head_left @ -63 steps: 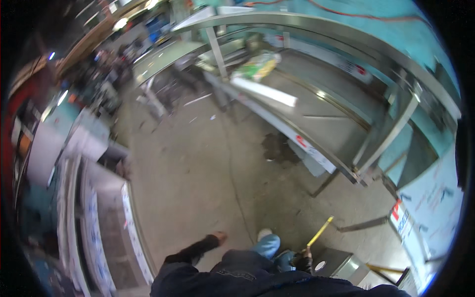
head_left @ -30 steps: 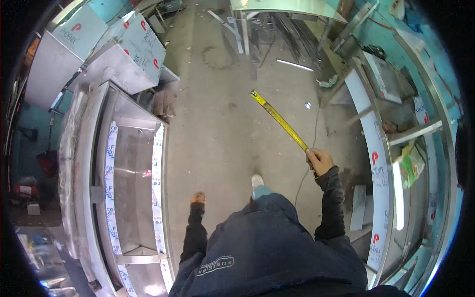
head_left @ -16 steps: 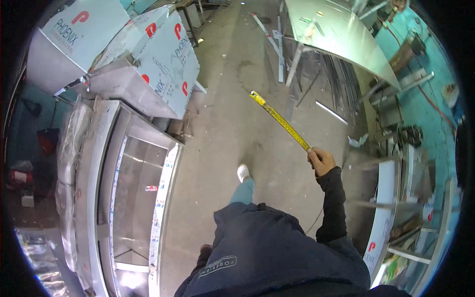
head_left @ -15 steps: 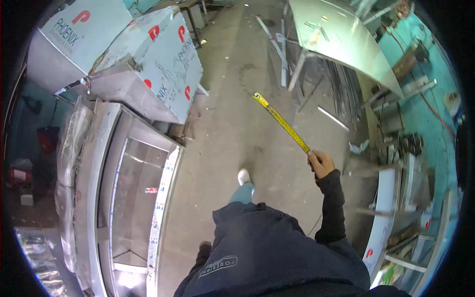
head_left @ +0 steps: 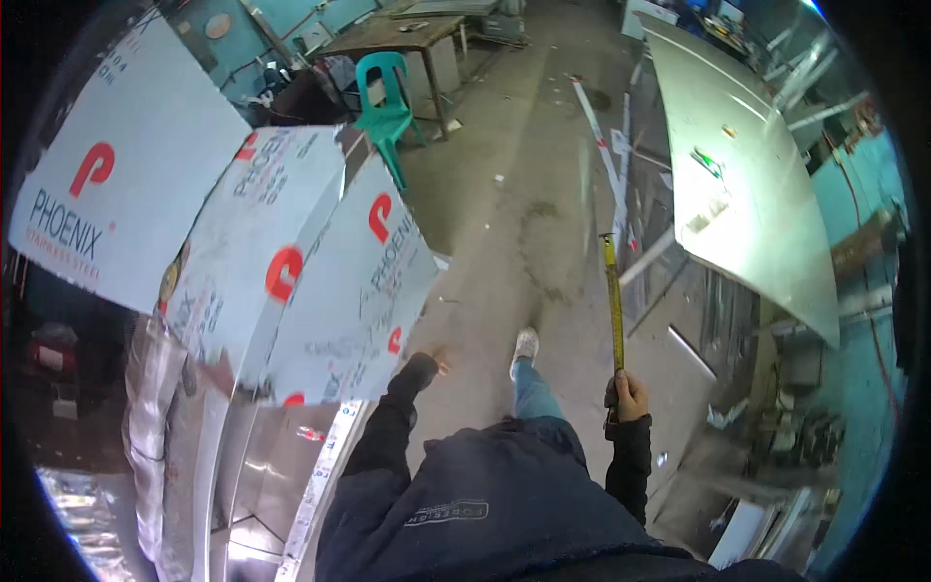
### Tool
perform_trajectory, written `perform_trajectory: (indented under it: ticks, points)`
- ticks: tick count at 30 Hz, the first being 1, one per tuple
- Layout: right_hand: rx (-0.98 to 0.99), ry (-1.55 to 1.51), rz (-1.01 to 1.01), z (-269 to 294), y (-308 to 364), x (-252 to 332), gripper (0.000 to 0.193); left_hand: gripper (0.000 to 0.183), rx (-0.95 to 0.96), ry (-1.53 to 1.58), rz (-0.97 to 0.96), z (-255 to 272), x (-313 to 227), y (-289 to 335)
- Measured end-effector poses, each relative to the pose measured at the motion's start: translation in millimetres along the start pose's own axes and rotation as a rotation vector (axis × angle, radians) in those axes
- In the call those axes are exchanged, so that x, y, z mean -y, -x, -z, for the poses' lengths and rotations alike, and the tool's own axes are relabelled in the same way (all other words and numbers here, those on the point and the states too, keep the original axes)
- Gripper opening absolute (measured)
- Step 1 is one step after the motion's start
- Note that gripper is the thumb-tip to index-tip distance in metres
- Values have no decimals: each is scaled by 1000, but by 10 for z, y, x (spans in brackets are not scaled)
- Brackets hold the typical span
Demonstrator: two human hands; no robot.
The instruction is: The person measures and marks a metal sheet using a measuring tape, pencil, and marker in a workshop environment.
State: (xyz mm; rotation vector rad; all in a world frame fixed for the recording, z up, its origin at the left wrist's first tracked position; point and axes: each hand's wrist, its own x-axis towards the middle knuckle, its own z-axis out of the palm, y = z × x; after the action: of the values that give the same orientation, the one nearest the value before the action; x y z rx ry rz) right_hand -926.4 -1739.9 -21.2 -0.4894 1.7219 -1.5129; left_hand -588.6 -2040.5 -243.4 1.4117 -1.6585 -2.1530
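Observation:
My right hand (head_left: 628, 396) grips a tape measure whose yellow blade (head_left: 612, 303) sticks out stiffly forward over the concrete floor, its tip near a long metal strip. My left hand (head_left: 433, 362) swings at my side with a dark sleeve down to the wrist; it holds nothing and hangs close to the corner of a steel cabinet wrapped in white film (head_left: 335, 281). One foot in a light shoe (head_left: 525, 344) steps ahead between my hands.
Film-wrapped steel cabinets (head_left: 126, 194) line the left. A large steel tabletop (head_left: 747, 184) on a frame stands at the right, with metal strips (head_left: 601, 136) on the floor beside it. A green plastic chair (head_left: 388, 102) and a wooden table (head_left: 407, 34) stand far ahead.
I have walked forward along the aisle; the cabinets at the left are closer and the chair has come into view. The tape blade now points straight ahead instead of up-left.

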Motion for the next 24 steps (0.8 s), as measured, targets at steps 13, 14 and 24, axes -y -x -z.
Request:
perform_trajectory:
  ticks: [13, 14, 24]
  points:
    - [433, 179, 163, -1219, -4326, 1688, 39, 38, -494, -734, 237, -660, 1335, -391]
    - [481, 216, 170, -1346, -4603, 1792, 37, 37, -332, -774, 354, -727, 1212, -480]
    - [668, 229, -6, -2591, -6809, 2107, 40, 25, -682, -407, 179, -544, -557, -3236]
